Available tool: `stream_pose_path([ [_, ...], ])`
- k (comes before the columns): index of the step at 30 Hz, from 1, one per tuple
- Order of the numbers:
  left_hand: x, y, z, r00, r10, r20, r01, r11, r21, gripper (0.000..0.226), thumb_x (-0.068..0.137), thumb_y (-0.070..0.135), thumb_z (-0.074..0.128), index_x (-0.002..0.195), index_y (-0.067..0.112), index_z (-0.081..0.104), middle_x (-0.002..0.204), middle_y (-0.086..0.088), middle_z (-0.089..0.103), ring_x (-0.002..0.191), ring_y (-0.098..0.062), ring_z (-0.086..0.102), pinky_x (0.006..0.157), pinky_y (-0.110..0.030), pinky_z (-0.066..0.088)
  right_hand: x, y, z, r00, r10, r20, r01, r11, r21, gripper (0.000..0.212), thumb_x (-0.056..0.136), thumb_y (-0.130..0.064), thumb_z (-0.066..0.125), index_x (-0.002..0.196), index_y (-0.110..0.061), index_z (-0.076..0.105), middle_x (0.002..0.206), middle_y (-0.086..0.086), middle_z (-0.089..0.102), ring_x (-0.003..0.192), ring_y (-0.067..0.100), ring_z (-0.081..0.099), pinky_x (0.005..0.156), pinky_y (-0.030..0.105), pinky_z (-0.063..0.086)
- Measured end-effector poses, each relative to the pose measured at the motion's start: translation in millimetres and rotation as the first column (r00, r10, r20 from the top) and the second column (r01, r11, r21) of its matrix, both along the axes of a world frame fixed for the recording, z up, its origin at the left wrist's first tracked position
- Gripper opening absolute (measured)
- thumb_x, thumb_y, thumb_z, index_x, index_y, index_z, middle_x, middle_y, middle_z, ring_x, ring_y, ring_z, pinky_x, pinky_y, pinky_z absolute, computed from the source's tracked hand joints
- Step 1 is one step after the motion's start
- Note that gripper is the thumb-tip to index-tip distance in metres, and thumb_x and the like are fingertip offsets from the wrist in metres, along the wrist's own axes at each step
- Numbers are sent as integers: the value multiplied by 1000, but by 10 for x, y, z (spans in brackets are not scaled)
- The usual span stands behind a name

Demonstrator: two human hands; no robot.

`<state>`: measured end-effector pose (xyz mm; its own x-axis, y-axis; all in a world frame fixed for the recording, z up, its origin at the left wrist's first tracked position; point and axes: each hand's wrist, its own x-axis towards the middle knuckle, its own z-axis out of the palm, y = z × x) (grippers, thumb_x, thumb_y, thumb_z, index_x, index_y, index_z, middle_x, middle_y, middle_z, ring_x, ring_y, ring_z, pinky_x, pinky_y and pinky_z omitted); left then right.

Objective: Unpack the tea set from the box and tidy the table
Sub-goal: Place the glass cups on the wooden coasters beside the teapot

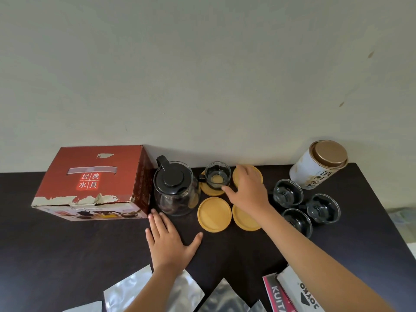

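A red cardboard box point(90, 183) stands closed at the back left of the dark table point(67, 244). Beside it is a glass teapot point(174, 190) with a black lid. A glass cup point(217, 175) sits on a yellow wooden coaster point(209, 192). Three more coasters lie around it: one at the back point(257, 174), one in front point(214, 214), one at the front right point(244, 219). My right hand point(248, 190) reaches over them, fingers relaxed, thumb near the cup. My left hand point(168, 239) rests flat on the table. Three empty glass cups point(287, 192) point(323, 207) point(297, 221) stand to the right.
A white tea tin point(319, 164) with a gold lid stands at the back right by the wall. Several silver foil pouches point(139, 289) lie along the front edge. Printed packets point(292, 291) lie at the front right. The table's right edge runs diagonally.
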<state>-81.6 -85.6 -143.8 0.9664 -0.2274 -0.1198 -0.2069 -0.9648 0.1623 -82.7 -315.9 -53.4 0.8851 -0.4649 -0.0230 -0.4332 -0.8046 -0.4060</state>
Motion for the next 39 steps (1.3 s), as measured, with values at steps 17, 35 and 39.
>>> stream_pose_path([
  [17, -3, -11, -10, 1000, -8, 6, 8, 1000, 16, 125, 66, 89, 27, 142, -9, 27, 153, -26, 20, 143, -37, 15, 110, -52, 26, -677, -934, 77, 928, -222, -299, 257, 963, 85, 88, 75, -31, 79, 146, -15, 31, 144, 13, 37, 132, 33, 38, 99, 46, 44],
  [35, -13, -13, -17, 1000, -12, 11, 11, 1000, 17, 124, 66, 88, 29, 143, -9, 26, 153, -26, 19, 143, -37, 14, 110, -53, 26, -110, -631, 158, 982, -187, -10, 187, 974, 129, 84, 71, -29, 81, 141, -8, 39, 136, 12, 48, 128, 32, 41, 95, 40, 44],
  [39, -12, -11, -16, 1000, -9, 10, 9, 1000, 20, 124, 66, 89, 29, 143, -9, 25, 153, -26, 18, 144, -37, 13, 111, -52, 24, 29, -587, 110, 992, -112, -62, 120, 981, 149, 84, 73, -23, 80, 143, -9, 36, 141, 10, 45, 131, 29, 39, 95, 39, 44],
])
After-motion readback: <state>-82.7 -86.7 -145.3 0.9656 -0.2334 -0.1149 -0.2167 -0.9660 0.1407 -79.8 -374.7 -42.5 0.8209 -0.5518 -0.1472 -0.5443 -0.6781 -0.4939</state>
